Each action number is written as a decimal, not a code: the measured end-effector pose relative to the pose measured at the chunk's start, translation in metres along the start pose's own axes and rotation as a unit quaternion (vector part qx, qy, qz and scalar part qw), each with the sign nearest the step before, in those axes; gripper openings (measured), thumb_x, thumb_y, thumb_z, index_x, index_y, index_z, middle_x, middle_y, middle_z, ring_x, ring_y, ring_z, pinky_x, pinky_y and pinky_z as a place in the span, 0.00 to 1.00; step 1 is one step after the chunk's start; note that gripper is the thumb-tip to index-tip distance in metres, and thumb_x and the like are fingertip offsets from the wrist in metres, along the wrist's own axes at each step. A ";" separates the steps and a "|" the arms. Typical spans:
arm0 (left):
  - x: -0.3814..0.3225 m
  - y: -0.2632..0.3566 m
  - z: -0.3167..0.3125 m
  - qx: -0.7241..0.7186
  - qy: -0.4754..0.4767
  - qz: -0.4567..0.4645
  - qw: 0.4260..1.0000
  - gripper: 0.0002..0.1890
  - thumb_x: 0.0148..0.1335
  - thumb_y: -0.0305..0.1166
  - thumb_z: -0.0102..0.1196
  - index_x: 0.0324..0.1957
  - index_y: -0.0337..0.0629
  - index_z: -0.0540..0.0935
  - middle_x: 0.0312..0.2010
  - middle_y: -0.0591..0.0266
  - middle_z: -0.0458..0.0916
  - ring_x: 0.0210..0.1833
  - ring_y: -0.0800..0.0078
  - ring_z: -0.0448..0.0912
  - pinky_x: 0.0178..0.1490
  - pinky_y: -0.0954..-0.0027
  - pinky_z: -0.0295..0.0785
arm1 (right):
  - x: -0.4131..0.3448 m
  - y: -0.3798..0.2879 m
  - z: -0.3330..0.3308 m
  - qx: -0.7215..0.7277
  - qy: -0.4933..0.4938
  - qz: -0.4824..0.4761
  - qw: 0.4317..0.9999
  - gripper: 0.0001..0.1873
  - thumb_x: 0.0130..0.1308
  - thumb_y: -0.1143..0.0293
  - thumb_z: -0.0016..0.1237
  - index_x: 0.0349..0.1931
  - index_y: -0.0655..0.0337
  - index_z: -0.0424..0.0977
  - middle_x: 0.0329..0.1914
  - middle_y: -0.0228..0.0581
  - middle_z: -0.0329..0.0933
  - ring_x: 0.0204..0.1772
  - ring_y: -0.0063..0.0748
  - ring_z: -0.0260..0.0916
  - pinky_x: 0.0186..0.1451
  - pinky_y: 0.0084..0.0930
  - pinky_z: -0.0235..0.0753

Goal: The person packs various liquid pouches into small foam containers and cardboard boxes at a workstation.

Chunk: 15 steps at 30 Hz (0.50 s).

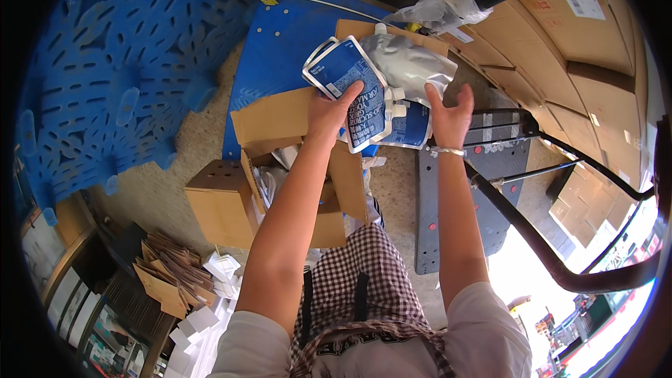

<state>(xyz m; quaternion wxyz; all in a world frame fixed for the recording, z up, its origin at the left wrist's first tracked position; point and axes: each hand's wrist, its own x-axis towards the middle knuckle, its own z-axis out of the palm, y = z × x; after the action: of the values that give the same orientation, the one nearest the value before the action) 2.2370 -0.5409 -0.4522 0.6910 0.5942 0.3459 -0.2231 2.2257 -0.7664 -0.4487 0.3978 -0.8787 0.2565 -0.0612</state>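
Note:
My left hand (331, 113) grips a stack of blue foil spout pouches (362, 95) by one edge, thumb on top. They bear white printing, and white caps (397, 110) stick out at their right. My right hand (452, 118) has its fingers apart and holds nothing. Its thumb overlaps the edge of a plump silver foil pouch (401, 63); I cannot tell whether it touches. Another blue pouch (412, 127) lies beneath, between the hands. Under my left forearm stands a cardboard box (344, 184) with raised flaps and silver pouches (270, 184) inside.
A blue slatted plastic pallet (131, 63) leans at left, and a blue platform (268, 58) lies ahead. At right are a black-framed cart (530, 220) and stacked cartons (567, 52). A cardboard box (220, 199) and flattened cardboard (168, 268) are at lower left.

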 end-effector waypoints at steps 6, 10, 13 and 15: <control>0.007 -0.006 0.018 -0.028 0.042 0.031 0.998 0.35 0.44 0.45 0.76 0.50 0.34 0.77 0.45 0.57 0.83 0.46 0.70 0.81 0.49 0.67 0.77 | 0.058 -0.018 0.008 -0.152 -0.122 -0.109 0.975 0.55 0.32 0.43 0.72 0.58 0.72 0.67 0.54 0.57 0.70 0.57 0.53 0.72 0.56 0.40 0.75; 0.023 -0.007 0.004 -0.155 0.060 -0.023 0.986 0.35 0.42 0.38 0.78 0.50 0.32 0.76 0.45 0.53 0.82 0.42 0.67 0.83 0.45 0.67 0.80 | 0.063 -0.030 0.012 -0.161 -0.138 -0.099 0.972 0.44 0.30 0.46 0.73 0.47 0.66 0.77 0.47 0.54 0.74 0.51 0.50 0.75 0.54 0.39 0.76; 0.027 0.002 -0.008 -0.242 0.024 -0.079 0.967 0.33 0.47 0.36 0.75 0.52 0.29 0.74 0.46 0.51 0.82 0.41 0.64 0.83 0.46 0.65 0.81 | 0.061 -0.023 0.011 -0.130 -0.128 -0.122 0.976 0.45 0.34 0.46 0.72 0.51 0.68 0.74 0.46 0.51 0.75 0.49 0.46 0.76 0.52 0.37 0.76; 0.026 0.006 -0.014 -0.228 0.012 -0.096 0.969 0.33 0.48 0.36 0.74 0.52 0.29 0.75 0.46 0.51 0.82 0.42 0.64 0.84 0.46 0.64 0.81 | 0.052 0.010 0.011 -0.017 -0.045 -0.094 0.994 0.44 0.44 0.44 0.68 0.55 0.69 0.72 0.46 0.47 0.75 0.48 0.41 0.76 0.51 0.36 0.76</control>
<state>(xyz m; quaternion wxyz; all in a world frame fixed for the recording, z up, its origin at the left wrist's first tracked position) 2.2554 -0.5239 -0.4685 0.7794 0.3876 0.4512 -0.1968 2.2700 -0.7901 -0.4686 0.3869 -0.9073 0.1555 -0.0542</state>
